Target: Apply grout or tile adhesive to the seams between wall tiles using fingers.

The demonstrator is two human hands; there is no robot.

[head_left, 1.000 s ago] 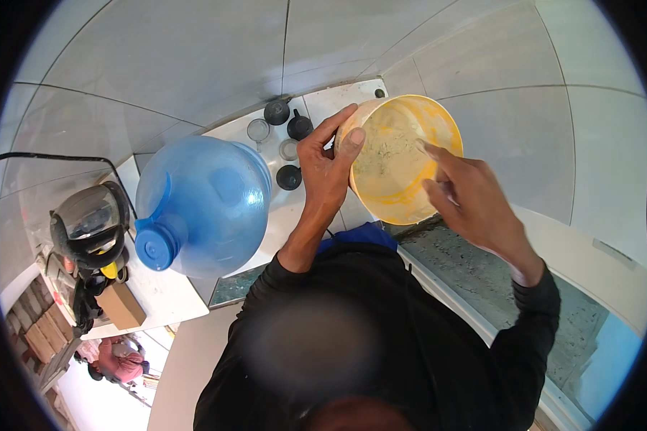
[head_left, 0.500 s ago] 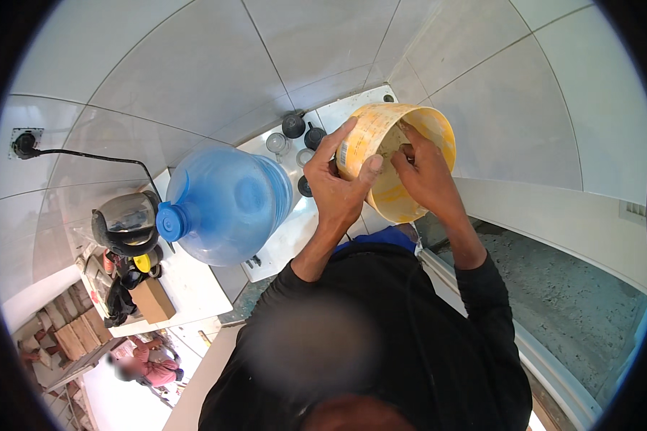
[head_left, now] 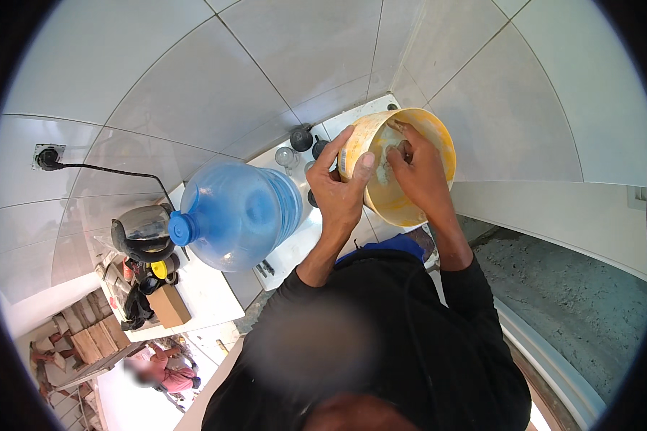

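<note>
A yellow plastic bucket [head_left: 441,147] is tipped on its side, its mouth facing toward me and to the right. My left hand [head_left: 336,190] grips it from the left, thumb at the rim and fingers along the outer wall. Inside the mouth is my right hand [head_left: 420,172], fingers bent and drawn together against a pale, wet-looking patch [head_left: 387,154] near the bottom. Whatever those fingers hold, if anything, is hidden. Yellowish smears coat the inner wall.
Left of the bucket, a large blue water bottle [head_left: 241,215] lies on the white counter. Dark cups [head_left: 302,138] and a clear glass [head_left: 287,157] stand behind. Further left are a kettle [head_left: 142,233] and a cardboard box [head_left: 170,307]. A person [head_left: 172,368] is at lower left.
The view has shifted, so the bottle and kettle appear further right and lower. My right hand stays inside the bucket, where the patch under its fingers now looks paler and wetter.
</note>
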